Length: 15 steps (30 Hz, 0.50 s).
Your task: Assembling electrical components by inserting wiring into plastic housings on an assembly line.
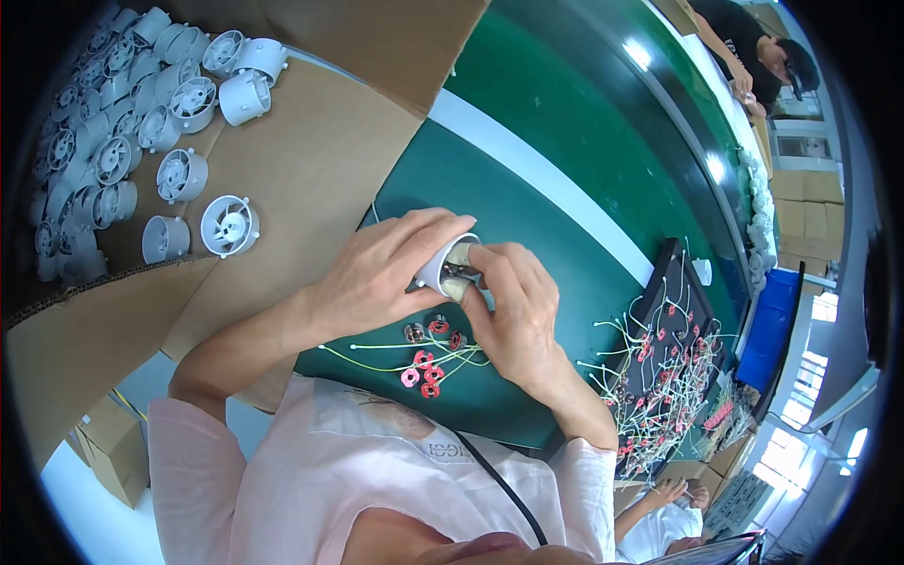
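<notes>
Above the green work surface (574, 325), my left hand (372, 273) is closed around a small white plastic fan housing (431, 274), a short cylinder tilted toward my right. My right hand (516, 306) has pale covers on its thumb and forefinger. Those two fingertips reach into the housing's open end, pinched about a dark metallic part that they largely hide. Just below the hands lie several small motor coils (431, 374) with red or pink discs and thin pale wires. A few of them show dark metal windings.
At the left, an open cardboard box (311, 122) holds many white fan housings (193, 102). On the right, a black tray (650, 311) carries a tangle of wired red coils. A blue bin (770, 330) stands beyond it. Other people work at upper right (753, 56) and lower right (664, 518).
</notes>
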Tool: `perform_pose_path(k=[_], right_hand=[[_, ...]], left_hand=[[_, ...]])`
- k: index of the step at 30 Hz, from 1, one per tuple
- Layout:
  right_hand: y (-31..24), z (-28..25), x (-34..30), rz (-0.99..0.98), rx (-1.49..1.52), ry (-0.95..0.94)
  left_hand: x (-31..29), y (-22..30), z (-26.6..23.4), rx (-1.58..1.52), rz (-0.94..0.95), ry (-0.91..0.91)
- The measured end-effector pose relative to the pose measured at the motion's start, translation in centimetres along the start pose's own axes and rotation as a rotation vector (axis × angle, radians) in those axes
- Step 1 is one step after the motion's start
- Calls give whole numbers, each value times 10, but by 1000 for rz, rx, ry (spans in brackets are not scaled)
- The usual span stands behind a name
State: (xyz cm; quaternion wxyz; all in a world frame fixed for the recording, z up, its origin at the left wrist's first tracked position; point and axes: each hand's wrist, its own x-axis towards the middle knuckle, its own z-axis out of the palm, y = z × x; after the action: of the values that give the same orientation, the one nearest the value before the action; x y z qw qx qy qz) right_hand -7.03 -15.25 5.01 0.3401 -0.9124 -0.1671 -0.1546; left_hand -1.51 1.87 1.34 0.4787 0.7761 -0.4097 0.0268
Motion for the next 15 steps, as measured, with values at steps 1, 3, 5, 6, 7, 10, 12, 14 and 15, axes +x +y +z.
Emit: perform_pose_path(k=[1, 3, 5, 6, 7, 10, 12, 14, 15], right_hand=[[0, 0, 1, 3, -2, 2], [-1, 0, 5, -23, -58, -26], [1, 0, 7, -30, -88, -37], [2, 0, 7, -38, -83, -42], [3, 1, 8, -49, -77, -49], [5, 0, 12, -51, -86, -30], [4, -1, 16, -36, -118, 21], [6, 1, 14, 33, -65, 20], [7, 3, 12, 99, -10, 17]], left_hand=[[-1, 0, 0, -58, -61, -18], [1, -1, -1, -65, -66, -22], [2, -2, -2, -75, -80, -24], [3, -2, -1, -78, -77, -28], [3, -3, -1, -69, -67, -24], [3, -3, -1, -52, -47, -16], [4, -3, -2, -85, -47, 15], [4, -3, -1, -102, -43, 29], [4, -3, 0, -119, -44, 44]])
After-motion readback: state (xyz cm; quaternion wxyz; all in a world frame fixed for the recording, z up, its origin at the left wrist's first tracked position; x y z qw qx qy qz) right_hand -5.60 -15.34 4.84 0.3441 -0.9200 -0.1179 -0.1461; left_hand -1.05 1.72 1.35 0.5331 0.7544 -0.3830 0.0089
